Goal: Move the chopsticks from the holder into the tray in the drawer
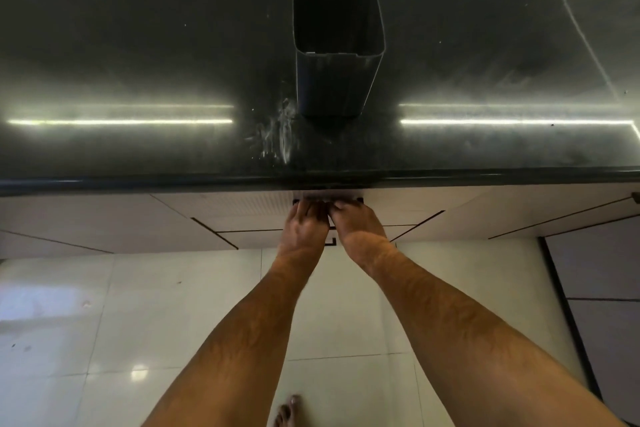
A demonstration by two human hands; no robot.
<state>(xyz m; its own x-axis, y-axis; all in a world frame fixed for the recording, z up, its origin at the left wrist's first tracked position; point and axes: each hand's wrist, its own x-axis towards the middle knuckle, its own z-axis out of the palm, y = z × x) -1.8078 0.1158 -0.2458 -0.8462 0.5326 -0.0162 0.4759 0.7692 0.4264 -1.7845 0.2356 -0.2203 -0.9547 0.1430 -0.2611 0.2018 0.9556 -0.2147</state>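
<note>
While the dark holder (337, 48) stands upright on the black counter (138, 62), looking empty from above with no chopsticks in sight anywhere, both hands press side by side at the drawer (242, 208) just under the counter's edge. The left hand (306, 224) and right hand (356, 224) curl their fingers over its dark handle (358, 200), the drawer all but shut, its tray hidden. Chopsticks would likely be light, stiff and slick, best pinched mid-length as a bundle.
</note>
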